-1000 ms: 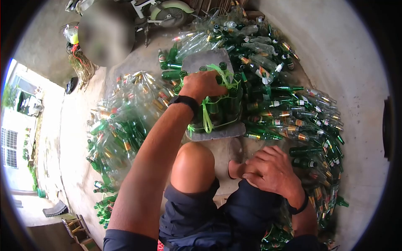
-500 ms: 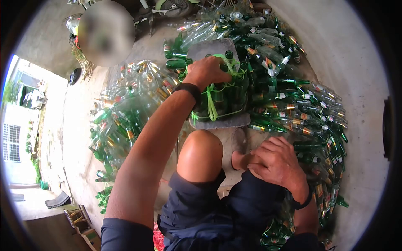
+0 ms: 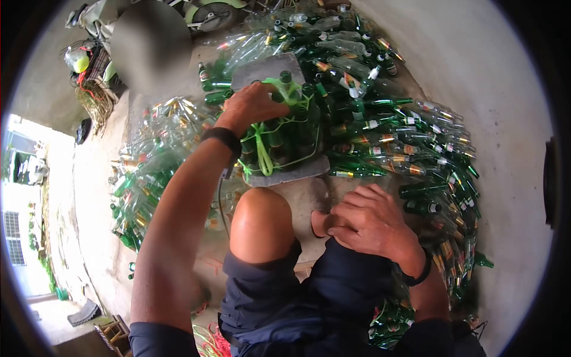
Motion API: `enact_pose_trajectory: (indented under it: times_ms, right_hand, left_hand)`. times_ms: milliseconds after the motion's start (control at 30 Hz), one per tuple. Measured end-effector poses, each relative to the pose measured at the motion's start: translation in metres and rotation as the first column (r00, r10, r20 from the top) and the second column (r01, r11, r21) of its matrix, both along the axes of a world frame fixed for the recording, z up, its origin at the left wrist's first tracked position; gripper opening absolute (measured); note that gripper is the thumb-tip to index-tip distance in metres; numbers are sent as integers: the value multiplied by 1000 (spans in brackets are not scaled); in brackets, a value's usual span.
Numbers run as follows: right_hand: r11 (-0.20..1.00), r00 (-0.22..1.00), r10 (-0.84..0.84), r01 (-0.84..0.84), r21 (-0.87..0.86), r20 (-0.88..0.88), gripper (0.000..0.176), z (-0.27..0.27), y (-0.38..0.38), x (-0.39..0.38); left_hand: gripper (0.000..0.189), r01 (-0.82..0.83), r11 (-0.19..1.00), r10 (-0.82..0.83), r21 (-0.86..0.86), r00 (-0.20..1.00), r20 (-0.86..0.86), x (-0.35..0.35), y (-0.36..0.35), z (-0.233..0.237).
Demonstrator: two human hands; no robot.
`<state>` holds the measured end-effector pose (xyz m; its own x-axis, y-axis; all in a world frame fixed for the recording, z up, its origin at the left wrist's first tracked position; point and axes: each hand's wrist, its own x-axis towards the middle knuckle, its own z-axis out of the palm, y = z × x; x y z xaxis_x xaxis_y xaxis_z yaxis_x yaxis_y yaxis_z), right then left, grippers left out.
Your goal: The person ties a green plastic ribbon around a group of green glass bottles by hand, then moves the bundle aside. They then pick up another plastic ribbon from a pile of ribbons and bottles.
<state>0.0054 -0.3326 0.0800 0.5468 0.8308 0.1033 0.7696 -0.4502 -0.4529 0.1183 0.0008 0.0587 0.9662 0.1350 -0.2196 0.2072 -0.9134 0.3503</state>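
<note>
A bundle of green bottles (image 3: 275,140), tied round with light green plastic strap (image 3: 262,152), stands upright on a grey slab (image 3: 289,174). My left hand (image 3: 253,108) is over the top left of the bundle, its fingers curled down among the bottle necks and the strap; what the fingertips grip is hidden. My right hand (image 3: 370,221) rests on my right knee, away from the bottles, with fingers loosely spread and nothing in them.
Many loose green and clear bottles (image 3: 386,137) lie piled along the right wall. Another pile of bottles (image 3: 143,184) lies at the left. Red strapping (image 3: 213,342) is on the floor at the bottom. A wheeled vehicle (image 3: 211,16) stands at the top.
The whole view has shifted, so the bundle, slab and piles appear farther left. My left hand remains on the bundle's top and my right hand on the knee.
</note>
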Motion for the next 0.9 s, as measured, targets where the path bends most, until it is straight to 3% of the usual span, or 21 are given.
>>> enact_pose_trajectory:
  times_ms: [267,567,900]
  right_hand:
    - [1000,1000,-5,5,6,3,19,-5,-5,0]
    - [999,999,5,-6,33,35,26,-7,-8,1]
    - [999,1000,5,-6,33,12,27,-9,-10,0]
  left_hand:
    - [56,-30,998,31,-56,999,22,-13,-8,9]
    - [47,104,986,-78,-133,980,184,-16,-3,-8]
    - [44,227,966,-207,-124,965,159,-14,-5,-14]
